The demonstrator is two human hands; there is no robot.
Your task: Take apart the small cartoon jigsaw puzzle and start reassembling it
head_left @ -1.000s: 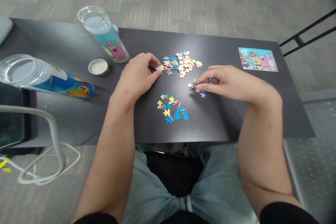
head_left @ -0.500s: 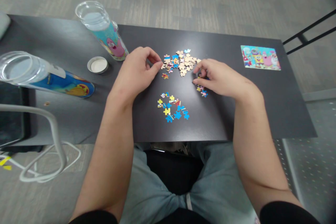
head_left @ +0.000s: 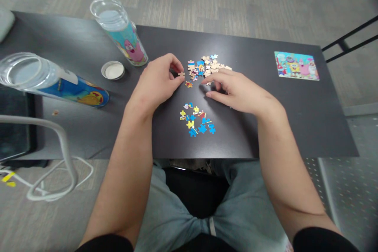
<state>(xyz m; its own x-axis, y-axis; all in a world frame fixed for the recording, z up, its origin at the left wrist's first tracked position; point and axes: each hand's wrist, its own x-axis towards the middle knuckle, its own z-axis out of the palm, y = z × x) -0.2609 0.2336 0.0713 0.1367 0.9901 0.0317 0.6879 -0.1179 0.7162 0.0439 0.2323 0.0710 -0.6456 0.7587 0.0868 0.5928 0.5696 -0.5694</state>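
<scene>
Between the thumb and fingers of my left hand (head_left: 162, 79) is a puzzle piece (head_left: 181, 74), its plain wooden back showing. My right hand (head_left: 233, 88) hovers at the near right side of a pile of puzzle pieces (head_left: 211, 67), thumb and index finger apart, nothing seen between them. Many pieces in the pile lie face down; those on its left are picture side up. A single orange-red piece (head_left: 188, 84) rests just right of my left fingertips. Closer to me lies a loose group of blue and yellow pieces (head_left: 197, 120). My right hand hides the pieces beneath it.
A cartoon picture card (head_left: 297, 65) lies at the table's right. On the left stand a clear tube with a pink cartoon figure (head_left: 119, 31) and a blue-printed tube (head_left: 56, 80). A round lid (head_left: 113, 70) sits between them. A white cable (head_left: 63, 145) hangs at the lower left.
My right hand has moved left from the small coloured cluster, now covering it, towards the pile's near side. A puzzle piece now shows in my left fingers. The view has shifted slightly.
</scene>
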